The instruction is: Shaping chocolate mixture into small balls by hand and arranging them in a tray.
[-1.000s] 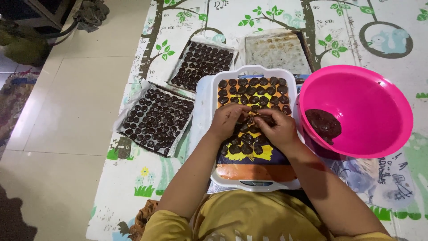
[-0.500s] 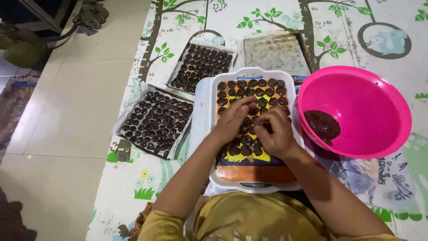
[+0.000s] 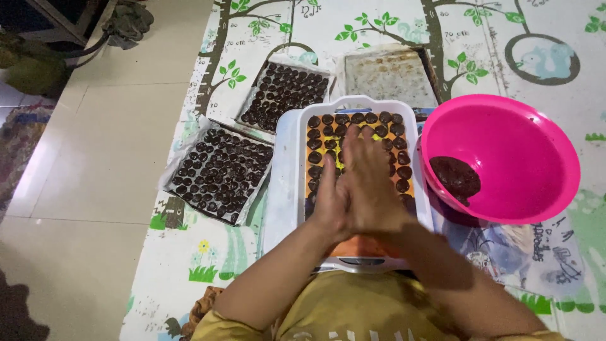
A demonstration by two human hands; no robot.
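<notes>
My left hand (image 3: 329,201) and my right hand (image 3: 374,177) are pressed flat together, palm to palm, with the fingers stretched out. They hover over a white plastic tray (image 3: 287,183) lined with orange and yellow paper. Rows of small dark round pieces (image 3: 322,120) lie along the tray's far end and sides. Whatever sits between my palms is hidden. To the right, touching the tray, stands a bright pink bowl (image 3: 555,145) with a lump of dark dough (image 3: 456,177) at its bottom.
Two lined metal trays full of dark pieces lie to the left (image 3: 218,173) and at the back (image 3: 285,95). A greasy bare baking tray (image 3: 388,76) sits behind the white one. Everything rests on a printed play mat (image 3: 208,252); tiled floor (image 3: 95,158) is to the left.
My hands were apart with fingertips pinching among the pieces on the tray. They have come together, palms flat against each other, and lifted slightly above the tray.
</notes>
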